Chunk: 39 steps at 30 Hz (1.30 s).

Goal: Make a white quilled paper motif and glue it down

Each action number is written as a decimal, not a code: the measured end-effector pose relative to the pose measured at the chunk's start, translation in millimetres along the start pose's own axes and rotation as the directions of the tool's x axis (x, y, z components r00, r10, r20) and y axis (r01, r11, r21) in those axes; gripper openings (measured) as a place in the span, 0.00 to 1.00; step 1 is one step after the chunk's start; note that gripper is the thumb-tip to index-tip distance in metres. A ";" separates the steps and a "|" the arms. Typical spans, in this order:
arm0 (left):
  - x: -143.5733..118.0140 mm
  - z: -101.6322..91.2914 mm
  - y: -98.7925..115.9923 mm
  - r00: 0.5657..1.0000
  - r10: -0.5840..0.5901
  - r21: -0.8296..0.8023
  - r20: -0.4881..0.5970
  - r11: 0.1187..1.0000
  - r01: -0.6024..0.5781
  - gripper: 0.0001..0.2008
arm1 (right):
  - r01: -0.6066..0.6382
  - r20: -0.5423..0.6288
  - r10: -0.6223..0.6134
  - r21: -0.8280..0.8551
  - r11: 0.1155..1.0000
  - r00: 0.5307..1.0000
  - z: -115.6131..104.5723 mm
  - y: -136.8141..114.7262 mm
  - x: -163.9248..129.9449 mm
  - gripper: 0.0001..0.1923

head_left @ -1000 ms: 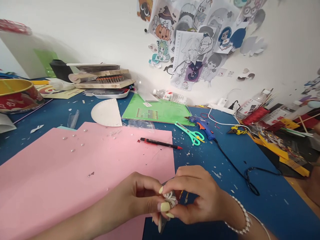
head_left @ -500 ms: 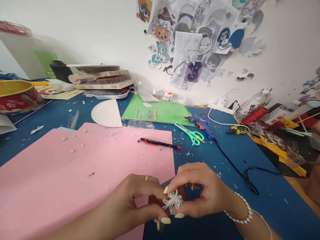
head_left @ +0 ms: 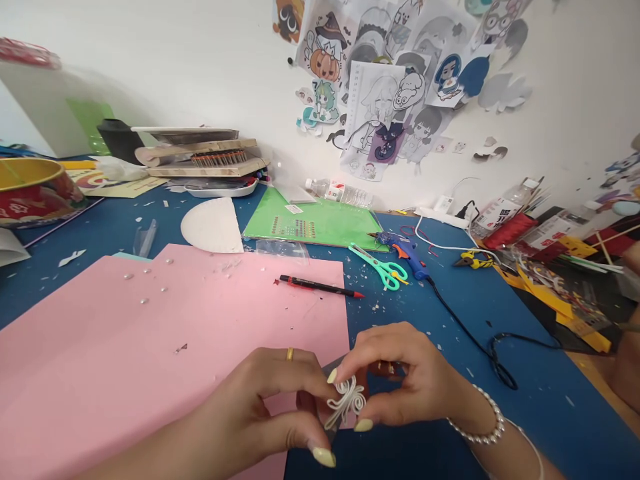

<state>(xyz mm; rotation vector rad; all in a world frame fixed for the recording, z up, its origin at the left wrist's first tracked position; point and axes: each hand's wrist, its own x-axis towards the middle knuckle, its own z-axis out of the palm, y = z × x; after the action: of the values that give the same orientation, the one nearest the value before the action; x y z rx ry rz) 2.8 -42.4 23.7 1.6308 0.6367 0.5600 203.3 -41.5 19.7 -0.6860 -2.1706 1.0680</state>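
The left hand (head_left: 277, 393) has eased its thumb down and away: a second ago its nail lay across the white coiled piece (head_left: 349, 400), and now the thumb sits below and apart, baring most of the swirls to view. The right hand (head_left: 405, 377) has stayed at the piece, its thumb and forefinger at opposite edges, so the holding seems to have passed mainly to those fingers, while the left thumb looks free to shift or press again. The right fingers appear closed on the piece; the left thumb and forefinger stand spread, the forefinger's tip close against the upper left of the coils, and whether the left fingers tucked behind grip anything I cannot tell. The piece is between the two hands, in front of the near right edge of the pink sheet (head_left: 210, 360) on the blue table (head_left: 540, 400). It is small, white and cord-like, wound into tight spirals at the right and top, with looser strands trailing towards the lower left. A dark grey, flat piece (head_left: 336, 365) shows behind it; whether the two are joined is unclear.
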 end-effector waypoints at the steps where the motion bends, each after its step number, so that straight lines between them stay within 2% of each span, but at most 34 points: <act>1: -0.2 0.1 -0.4 1.000 0.005 0.002 0.009 1.000 -0.005 0.04 | 0.000 0.017 0.000 0.008 1.000 1.000 -0.2 0.0 0.0 0.14; 5: -0.4 0.8 -3.6 0.998 0.051 0.015 0.028 0.999 -0.052 0.06 | -0.001 0.068 -0.002 0.051 0.999 0.998 -0.8 -0.9 -0.3 0.14; 10: 0.8 1.2 -3.8 0.998 0.066 0.039 -0.020 0.997 -0.065 0.01 | -0.004 0.102 -0.004 0.082 0.997 0.995 -0.1 -2.0 -1.7 0.15; 15: -0.4 2.9 -5.7 0.993 0.096 0.059 -0.070 0.994 -0.092 0.05 | -0.017 0.154 0.003 0.089 0.996 0.988 2.7 -1.3 -1.3 0.16; 19: -0.7 3.9 -11.2 0.984 0.175 0.083 -0.047 0.982 -0.170 0.06 | -0.030 0.176 0.002 0.155 0.987 0.984 4.6 0.3 -0.6 0.16; 34: -0.5 3.1 -14.7 0.979 0.203 0.220 -0.023 0.956 -0.193 0.11 | -0.059 0.178 0.007 0.285 0.957 0.984 7.1 2.9 -1.6 0.14; 39: -2.4 3.8 -19.6 0.972 0.233 0.212 -0.043 0.952 -0.219 0.11 | -0.057 0.147 0.011 0.315 0.947 0.989 8.5 4.8 -2.1 0.13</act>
<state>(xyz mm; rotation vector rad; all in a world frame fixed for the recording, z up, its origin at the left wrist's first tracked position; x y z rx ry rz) 1.7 -44.6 3.8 1.9016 0.5754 0.7385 199.5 -44.5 11.0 -0.5119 -2.0400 1.4853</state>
